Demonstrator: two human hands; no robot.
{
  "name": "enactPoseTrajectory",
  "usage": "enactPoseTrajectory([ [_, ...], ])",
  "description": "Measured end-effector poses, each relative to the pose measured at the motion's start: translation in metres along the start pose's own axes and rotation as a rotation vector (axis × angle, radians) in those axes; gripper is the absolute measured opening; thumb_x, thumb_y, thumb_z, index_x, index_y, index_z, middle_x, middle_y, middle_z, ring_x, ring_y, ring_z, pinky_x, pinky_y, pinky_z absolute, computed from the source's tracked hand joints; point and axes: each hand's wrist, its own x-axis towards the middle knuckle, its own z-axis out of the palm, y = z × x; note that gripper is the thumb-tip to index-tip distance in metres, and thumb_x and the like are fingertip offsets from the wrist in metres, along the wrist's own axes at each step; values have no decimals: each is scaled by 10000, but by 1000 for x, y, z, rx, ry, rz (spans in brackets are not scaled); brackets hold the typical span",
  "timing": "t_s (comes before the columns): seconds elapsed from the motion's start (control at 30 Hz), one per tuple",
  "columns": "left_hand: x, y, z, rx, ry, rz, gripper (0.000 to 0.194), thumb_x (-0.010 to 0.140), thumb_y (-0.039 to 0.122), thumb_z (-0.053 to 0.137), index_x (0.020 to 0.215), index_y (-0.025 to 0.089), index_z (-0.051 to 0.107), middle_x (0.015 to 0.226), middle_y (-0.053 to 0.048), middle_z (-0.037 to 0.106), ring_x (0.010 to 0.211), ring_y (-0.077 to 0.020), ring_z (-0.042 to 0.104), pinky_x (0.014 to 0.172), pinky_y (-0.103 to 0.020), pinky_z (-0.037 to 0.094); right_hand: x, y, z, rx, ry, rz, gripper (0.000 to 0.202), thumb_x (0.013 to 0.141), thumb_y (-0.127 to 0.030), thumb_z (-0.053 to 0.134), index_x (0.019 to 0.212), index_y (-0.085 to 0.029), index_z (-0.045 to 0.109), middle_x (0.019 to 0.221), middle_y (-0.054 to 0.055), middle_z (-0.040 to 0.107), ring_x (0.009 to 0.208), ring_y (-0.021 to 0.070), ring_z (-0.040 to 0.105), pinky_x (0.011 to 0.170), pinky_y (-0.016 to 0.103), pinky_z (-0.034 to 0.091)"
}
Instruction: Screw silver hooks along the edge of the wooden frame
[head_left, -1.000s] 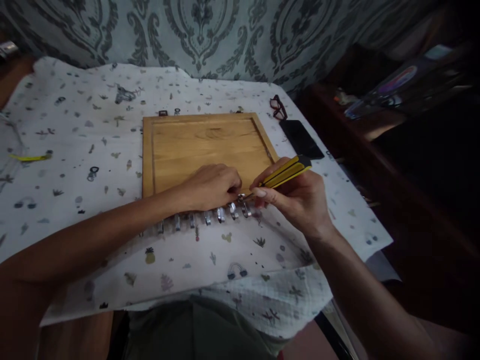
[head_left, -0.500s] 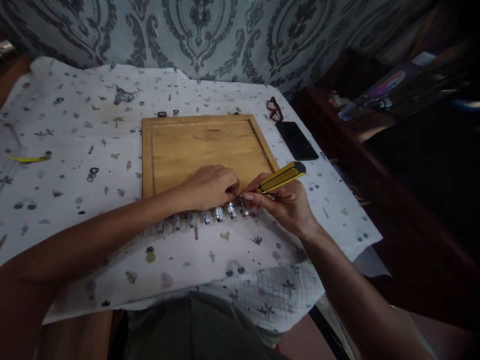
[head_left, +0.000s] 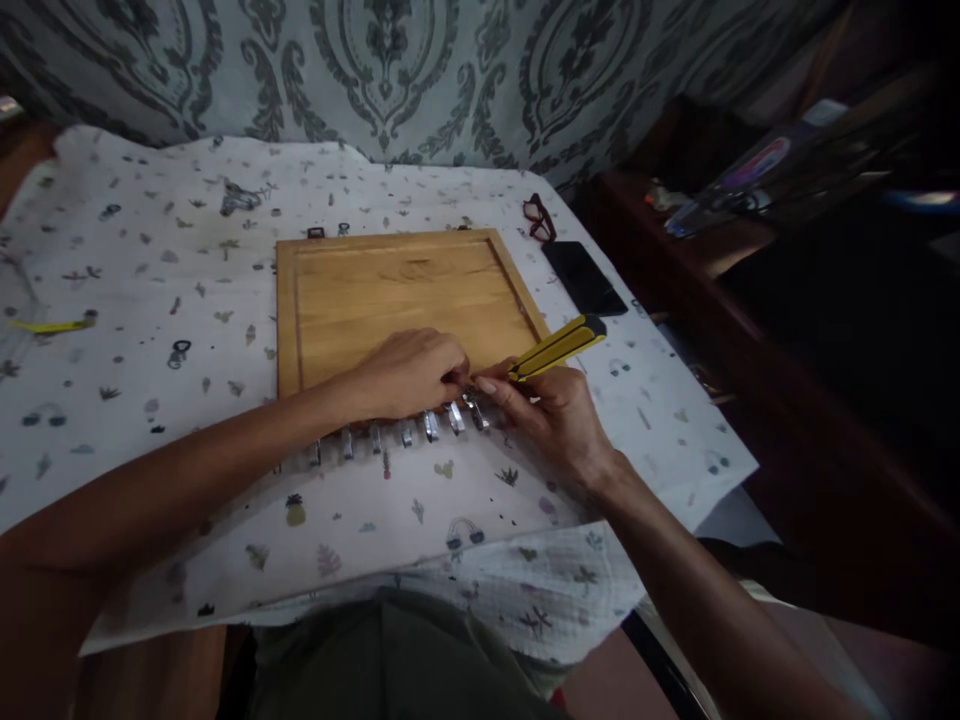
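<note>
A wooden framed board (head_left: pixel 409 290) lies flat on the cloth-covered table, with a row of several shiny metal hooks (head_left: pixel 431 427) along its near edge. My left hand (head_left: pixel 420 370) rests on the board's near part, its fingers curled closed by the hooks at the right end; what they pinch, if anything, is hidden. In my right hand (head_left: pixel 551 410) is a yellow and black utility knife (head_left: pixel 559 348), its handle slanting up to the right. The knife's front end is hidden by the fingers, close beside my left fingertips and the rightmost hook.
A black phone (head_left: pixel 583 278) and dark red glasses (head_left: pixel 538 218) lie right of the board. On the left is a yellow strip-like object (head_left: pixel 52 325). A plastic bottle (head_left: pixel 754 170) lies on dark furniture at right. A patterned wall (head_left: pixel 390 80) stands behind the table.
The whole view has shifted slightly, so everything sits a little further left. Both hands keep nearly the same place at the right hooks, and the knife stays in my right hand.
</note>
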Motion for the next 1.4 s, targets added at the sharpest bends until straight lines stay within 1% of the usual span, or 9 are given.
enactPoseTrajectory([
  [0.13,0,-1,1,10,6,2,131,821,154,673,857,190,793,874,-61,777,779,-197,659,665,-289,393,-2,-4,0,-46,9,33,716,938,-765,476,597,-152,621,475,0,511,457,95,445,473,259,312],
  [0.47,-2,3,-3,38,-5,-15,114,822,141,672,845,162,782,807,-62,747,737,-190,648,637,-284,377,-2,-17,1,-125,-5,80,756,943,-812,374,526,-196,508,460,26,533,444,105,470,485,276,278],
  [0.77,-1,5,-6,11,-36,-53,146,862,198,661,905,173,799,746,-46,726,643,-166,602,592,-277,333,0,-22,-1,-154,-87,129,646,1017,-659,427,558,-210,496,454,12,521,442,109,485,501,276,293],
  [0.97,1,1,-11,6,-25,-21,117,851,202,677,882,185,788,744,-22,732,664,-163,629,607,-257,397,2,-25,-2,-202,-86,122,604,1042,-565,439,563,-205,517,467,12,518,449,113,451,502,283,266],
  [1.1,-3,8,-36,-32,138,17,266,993,271,505,995,165,749,937,-61,753,825,-179,666,697,-268,460,2,-25,-2,-229,-73,113,534,1037,-434,491,556,-203,504,491,3,507,464,106,421,516,285,248],
  [1.17,-10,22,-52,-185,328,97,334,1032,376,466,1075,164,719,919,-53,734,783,-163,652,680,-264,469,2,-25,-2,-228,-74,111,483,1022,-384,517,576,-199,519,507,-6,497,475,104,394,530,286,247],
  [1.23,-18,41,-65,-292,414,206,344,1024,441,509,1171,187,688,1022,-49,727,870,-156,663,723,-250,494,2,-24,-2,-217,-78,106,446,1017,-369,521,607,-195,548,530,-6,504,494,108,396,549,287,255],
  [1.3,-24,58,-71,-238,435,248,332,982,415,609,1225,196,665,1036,-38,719,909,-161,661,761,-258,506,2,-23,-2,-199,-83,97,430,1024,-373,505,641,-193,582,563,3,530,524,117,431,569,288,271],
  [1.4,-27,72,-68,-49,422,251,232,935,283,690,1152,200,686,1090,-38,717,939,-179,665,812,-297,510,2,-22,-2,-176,-86,78,429,1032,-386,477,670,-193,604,622,19,568,582,131,486,596,288,300],
])
